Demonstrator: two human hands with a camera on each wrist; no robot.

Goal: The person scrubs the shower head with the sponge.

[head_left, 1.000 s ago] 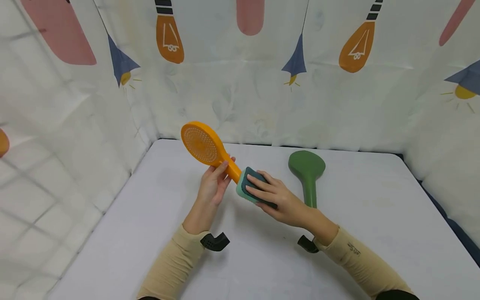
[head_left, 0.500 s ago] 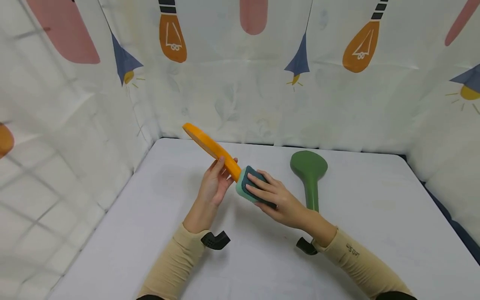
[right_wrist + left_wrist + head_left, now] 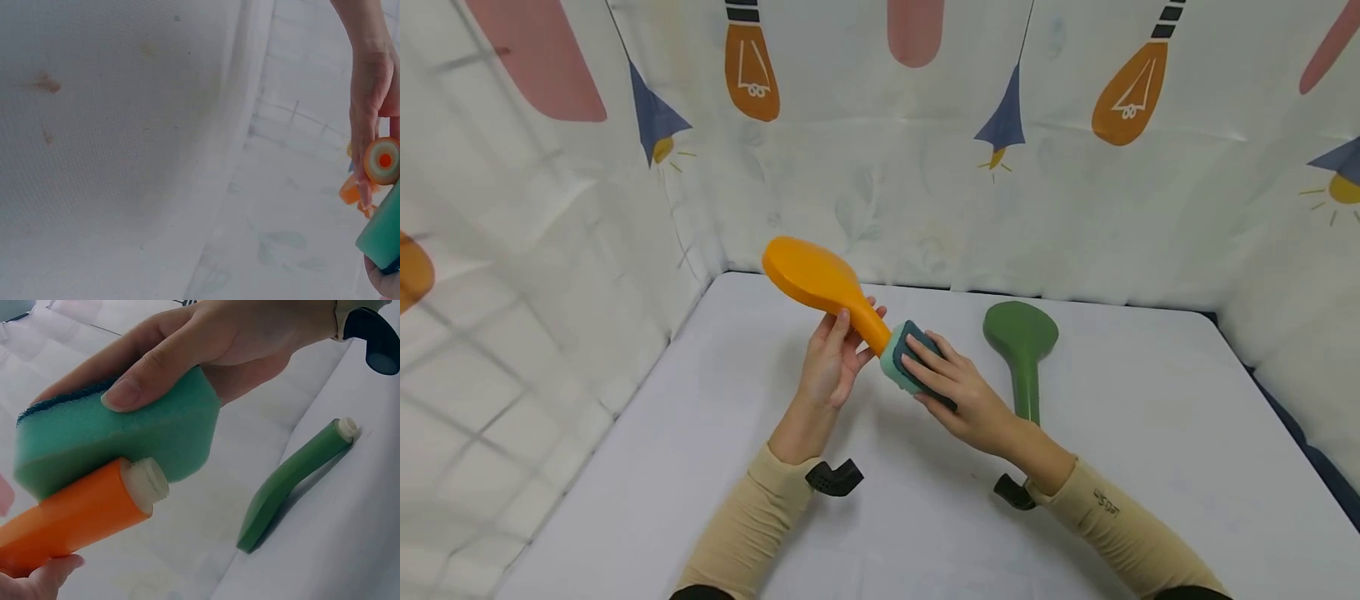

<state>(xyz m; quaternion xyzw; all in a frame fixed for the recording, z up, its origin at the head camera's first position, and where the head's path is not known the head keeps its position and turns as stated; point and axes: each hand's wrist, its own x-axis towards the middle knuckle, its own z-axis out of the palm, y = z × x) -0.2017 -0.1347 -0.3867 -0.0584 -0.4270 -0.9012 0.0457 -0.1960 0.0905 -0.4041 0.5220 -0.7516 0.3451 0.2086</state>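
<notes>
Tabletop (image 3: 1150,400), left fingers (image 3: 838,332) gripping orange showerhead (image 3: 812,275), right fingers (image 3: 934,360) gripping sponge (image 3: 119,447), illegible sleeve lettering (image 3: 1106,501)

Shower head (image 3: 811,268): orange, rounded, smooth back visible in head view. Held aloft at slant, head end up and to left, handle (image 3: 874,330) sloping down to right. Handle gripped in left hand (image 3: 831,362); far end bore pale threaded stub (image 3: 149,480), uncovered.

Sponge (image 3: 125,440): block, mint-green foam, dark blue-green scouring layer on upper side. Gripped in right hand (image 3: 962,392), tilted, foam against handle just beside stub.
</notes>
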